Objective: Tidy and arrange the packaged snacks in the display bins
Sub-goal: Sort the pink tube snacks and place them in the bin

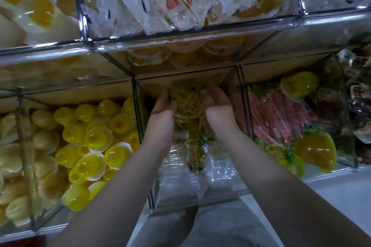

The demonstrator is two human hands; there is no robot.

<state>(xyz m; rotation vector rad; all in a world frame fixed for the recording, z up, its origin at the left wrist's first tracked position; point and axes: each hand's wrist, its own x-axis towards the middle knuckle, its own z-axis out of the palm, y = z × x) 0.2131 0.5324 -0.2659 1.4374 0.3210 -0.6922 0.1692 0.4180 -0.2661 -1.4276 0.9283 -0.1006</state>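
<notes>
Both my hands reach deep into the middle clear display bin (200, 196). Between them sits a stack of clear-wrapped yellow snack packs (187, 104) at the back of the bin. My left hand (163, 112) cups the stack's left side, fingers curled against it. My right hand (215, 102) cups the right side, palm turned inward. More clear-wrapped packs (192, 158) lie lower in the same bin, under my forearms. My fingertips are partly hidden behind the packs.
The left bin (26, 146) is heaped with yellow jelly cups (94, 138). The right bin (349, 156) holds pink stick packs (279, 118) and orange and yellow cups. An upper row of clear bins (180, 34) with bagged snacks overhangs my hands. The floor and my legs show below.
</notes>
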